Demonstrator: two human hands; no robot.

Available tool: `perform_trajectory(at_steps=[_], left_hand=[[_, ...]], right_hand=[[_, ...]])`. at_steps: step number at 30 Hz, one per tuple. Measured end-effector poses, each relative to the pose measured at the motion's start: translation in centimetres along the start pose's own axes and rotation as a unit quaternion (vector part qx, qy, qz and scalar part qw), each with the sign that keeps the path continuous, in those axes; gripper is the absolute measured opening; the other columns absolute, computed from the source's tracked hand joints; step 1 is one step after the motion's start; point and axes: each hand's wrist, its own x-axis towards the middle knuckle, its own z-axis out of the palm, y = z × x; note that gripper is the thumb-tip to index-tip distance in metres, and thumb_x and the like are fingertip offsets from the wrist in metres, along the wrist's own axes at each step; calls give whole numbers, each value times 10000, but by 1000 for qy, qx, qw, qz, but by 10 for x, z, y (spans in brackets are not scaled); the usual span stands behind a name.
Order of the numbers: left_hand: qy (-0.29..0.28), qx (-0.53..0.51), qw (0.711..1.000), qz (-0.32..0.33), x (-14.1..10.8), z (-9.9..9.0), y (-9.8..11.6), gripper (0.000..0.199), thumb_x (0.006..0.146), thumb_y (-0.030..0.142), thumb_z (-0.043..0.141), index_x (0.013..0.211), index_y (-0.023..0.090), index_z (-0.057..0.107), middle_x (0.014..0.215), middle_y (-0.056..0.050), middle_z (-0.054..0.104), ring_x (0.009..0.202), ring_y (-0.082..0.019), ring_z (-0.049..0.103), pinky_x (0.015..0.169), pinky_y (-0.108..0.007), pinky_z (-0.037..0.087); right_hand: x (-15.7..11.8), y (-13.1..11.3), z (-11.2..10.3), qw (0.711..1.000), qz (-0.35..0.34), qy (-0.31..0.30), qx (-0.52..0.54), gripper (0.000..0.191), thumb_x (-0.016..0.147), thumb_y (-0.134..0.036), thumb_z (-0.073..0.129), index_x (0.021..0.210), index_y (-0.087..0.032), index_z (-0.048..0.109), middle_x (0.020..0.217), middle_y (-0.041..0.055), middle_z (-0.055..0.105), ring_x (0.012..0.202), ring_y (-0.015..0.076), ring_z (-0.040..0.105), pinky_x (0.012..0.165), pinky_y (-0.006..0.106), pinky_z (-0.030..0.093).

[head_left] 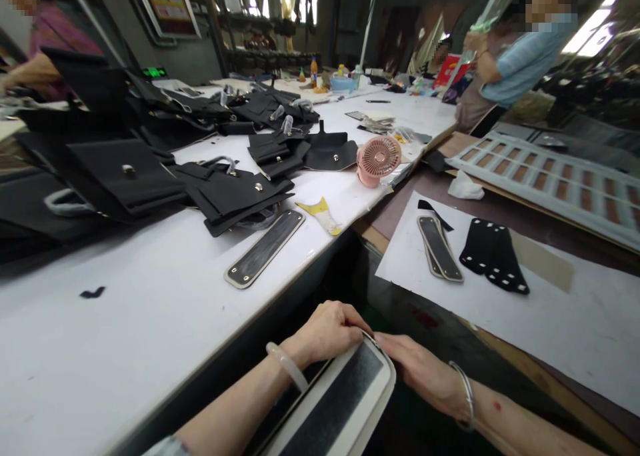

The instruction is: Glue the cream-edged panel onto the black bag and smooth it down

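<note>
Head view | left hand (327, 329) and right hand (423, 373), fingers closed, pinch rounded end of cream-rimmed dark panel (340, 403) at worktop (150, 309) edge | edge-pressing step seemingly; next needs even pressure | matching panel (265, 247) beyond, pink fan (379, 160) farther

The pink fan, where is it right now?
In the head view, the pink fan stands right of centre at the white table's right edge, beside black leather flaps.

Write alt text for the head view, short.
Two bare hands, left hand and right hand, hold the end of a cream-edged black panel at a white worktable. Black bag pieces, a similar panel and a pink fan lie beyond.
</note>
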Motion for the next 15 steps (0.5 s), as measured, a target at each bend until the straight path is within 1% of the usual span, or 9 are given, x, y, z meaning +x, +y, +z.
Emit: perform_trajectory(at_steps=[3,5,8,11,15], left_hand=[[-4,-2,1000,3,2,-2,-2,324,720,184,521,883,224,797,915,4,765,887,-167,681,790,-227,483],[-14,-6,1000,3,4,-3,-4,306,724,201,542,890,220,798,915,0,768,882,-172,684,787,-231,486],[-36,-19,999,-3,8,-6,-8,269,728,251,588,890,214,800,881,-3,773,850,-173,692,743,-223,494],[-38,-27,999,-1,9,-5,-10,267,731,243,585,883,199,799,875,-9,772,844,-168,693,732,-216,496],[-18,-27,999,27,4,0,-10,297,739,183,537,880,196,798,914,-6,764,868,-154,685,764,-209,492]], right_hand=[[1,-4,-2,999,12,-15,-32,368,946,-504,567,919,-153,677,880,14,584,852,167,498,794,289,407],[1,-8,-3,996,8,-29,-84,408,963,-530,517,898,-150,650,860,12,557,825,161,468,773,291,400],[1,-14,-4,987,4,-41,-155,465,974,-566,469,878,-142,635,824,8,527,787,152,425,743,286,381],[1,-16,-4,984,4,-42,-173,473,972,-580,464,854,-148,616,805,0,507,769,146,404,733,283,370],[4,-13,-3,985,12,-44,-166,472,966,-583,473,899,-144,633,846,13,533,796,156,427,745,293,388]])
